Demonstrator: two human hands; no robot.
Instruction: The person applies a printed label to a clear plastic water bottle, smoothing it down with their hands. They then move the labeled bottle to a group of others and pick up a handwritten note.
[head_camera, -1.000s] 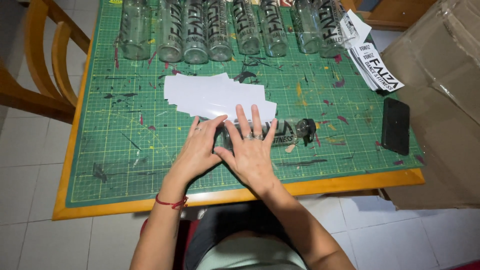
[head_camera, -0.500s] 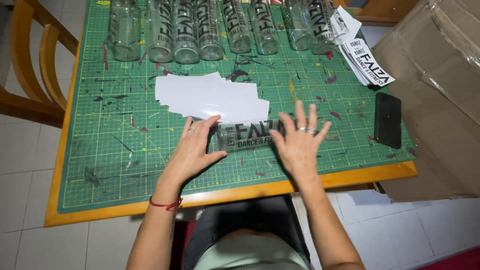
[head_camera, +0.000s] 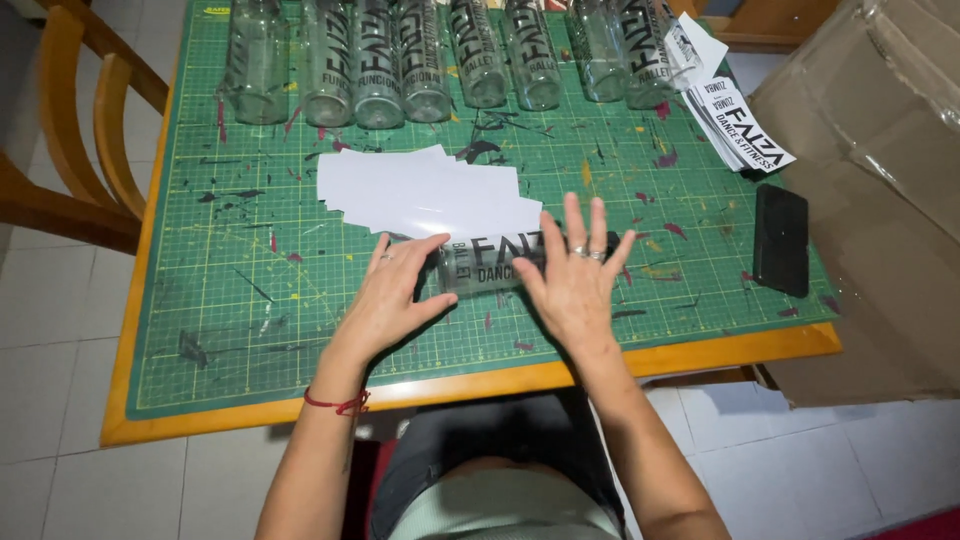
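A clear glass bottle with black lettering (head_camera: 500, 262) lies on its side on the green gridded cutting mat (head_camera: 250, 300), between the two hands. The left hand (head_camera: 385, 300) rests against the bottle's left end, fingers together and extended, thumb touching the glass. The right hand (head_camera: 572, 285) lies flat over the bottle's right part, fingers spread apart and pressed on it; rings show on two fingers. Just beyond the fingertips, a fanned stack of white rectangular sheets (head_camera: 425, 190) touches the bottle's far side. Further beyond stands a row of similar clear lettered bottles (head_camera: 430, 60) along the mat's far edge. To the right of the right-hand fingers lie a black flat phone (head_camera: 780, 238) and, beyond it, a pile of white printed labels (head_camera: 740, 125). A brown cardboard box (head_camera: 880, 190) stands right of the table.
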